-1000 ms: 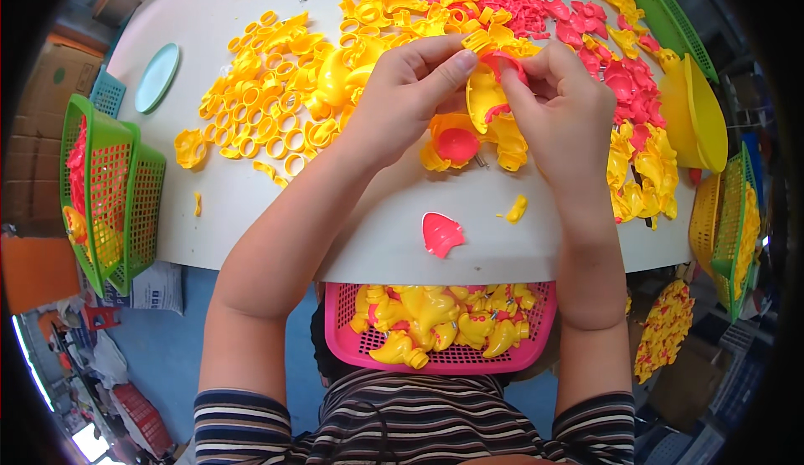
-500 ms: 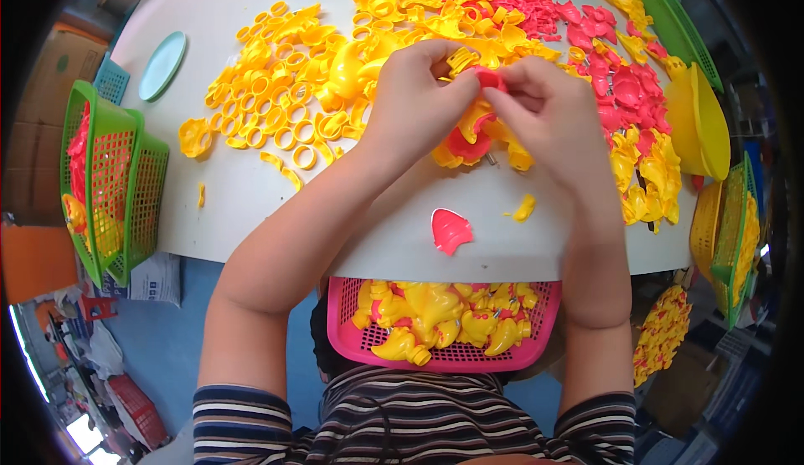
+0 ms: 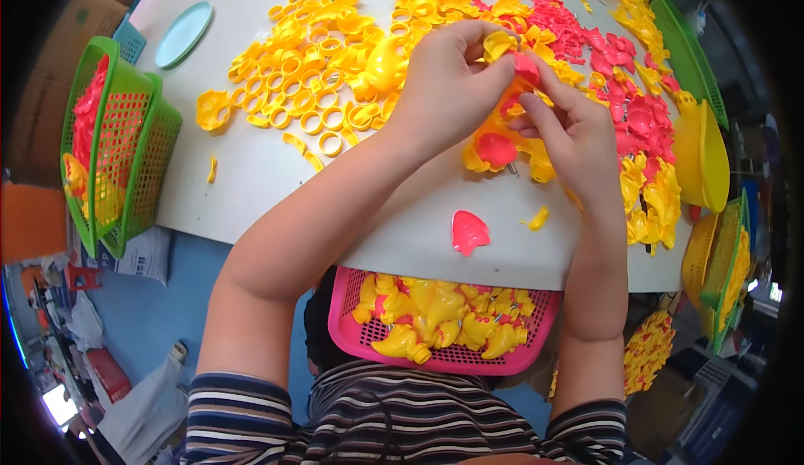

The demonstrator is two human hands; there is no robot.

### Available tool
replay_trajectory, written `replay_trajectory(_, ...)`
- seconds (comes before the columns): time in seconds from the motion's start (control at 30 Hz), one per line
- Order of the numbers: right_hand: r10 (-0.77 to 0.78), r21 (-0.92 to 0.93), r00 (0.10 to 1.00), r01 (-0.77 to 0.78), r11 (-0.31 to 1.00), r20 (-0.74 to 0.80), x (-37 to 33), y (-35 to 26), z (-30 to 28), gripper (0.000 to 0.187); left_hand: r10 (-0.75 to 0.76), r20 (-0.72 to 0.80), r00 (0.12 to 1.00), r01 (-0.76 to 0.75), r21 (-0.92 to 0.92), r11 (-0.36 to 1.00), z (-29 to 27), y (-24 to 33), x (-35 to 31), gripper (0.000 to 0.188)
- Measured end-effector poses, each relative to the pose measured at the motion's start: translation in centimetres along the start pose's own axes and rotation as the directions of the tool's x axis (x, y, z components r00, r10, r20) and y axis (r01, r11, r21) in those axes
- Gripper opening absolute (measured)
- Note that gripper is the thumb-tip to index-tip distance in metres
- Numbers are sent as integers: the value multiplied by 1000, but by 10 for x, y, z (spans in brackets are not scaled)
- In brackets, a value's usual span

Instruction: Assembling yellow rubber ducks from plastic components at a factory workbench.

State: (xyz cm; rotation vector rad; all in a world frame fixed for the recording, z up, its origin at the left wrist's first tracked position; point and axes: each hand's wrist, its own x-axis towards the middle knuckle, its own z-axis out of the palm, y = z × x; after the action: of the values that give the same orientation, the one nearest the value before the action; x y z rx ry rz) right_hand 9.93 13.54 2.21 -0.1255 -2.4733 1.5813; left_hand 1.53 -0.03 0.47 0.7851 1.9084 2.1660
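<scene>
Above the far middle of the table, my left hand (image 3: 456, 80) is closed on a yellow plastic part (image 3: 498, 45). My right hand (image 3: 578, 130) pinches a small pink plastic part (image 3: 526, 67) right beside it, and the two parts appear to touch. My fingers hide much of both. Just below the hands lies a yellow shell with a pink cup-shaped piece (image 3: 496, 149) in it. A loose pink pointed piece (image 3: 470, 232) rests near the front edge, with a yellow scrap (image 3: 537, 219) to its right.
Yellow rings (image 3: 330, 143) and shells cover the table (image 3: 260, 189) left of my hands; pink pieces (image 3: 628, 122) pile at the right. A pink basket (image 3: 343, 323) of yellow figures sits at my lap. Green baskets (image 3: 138, 164) stand left, a yellow container (image 3: 712, 155) right.
The whole view has shifted a little. Both hands stay together, turned slightly, and the yellow part in my left hand shows a different side. The pink part is more visible now.
</scene>
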Motion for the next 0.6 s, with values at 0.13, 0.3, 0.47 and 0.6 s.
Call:
replay_trajectory(0.13, 0, 45, 999, -2, 999, 33, 10, 5, -17, 31, -150, 221, 964, 155, -7, 988, -12, 18, 2, 25)
replay_trajectory(0.3, 9, 133, 999, -14, 991, 38, 14, 15, -23, 26, -292, 439, 850, 364, -88, 927, -15, 18, 7, 49)
replay_trajectory(0.47, 7, -39, 997, -4, 999, 72, 15, 9, -24, 23, -433, 568, 700, 600, -140, 787, -28, 17, 10, 70)
replay_trajectory(0.6, -26, -232, 984, 67, 971, 176, 22, 4, -23, 23, -455, 545, 704, 542, 2, 841, -25, 17, 9, 61)
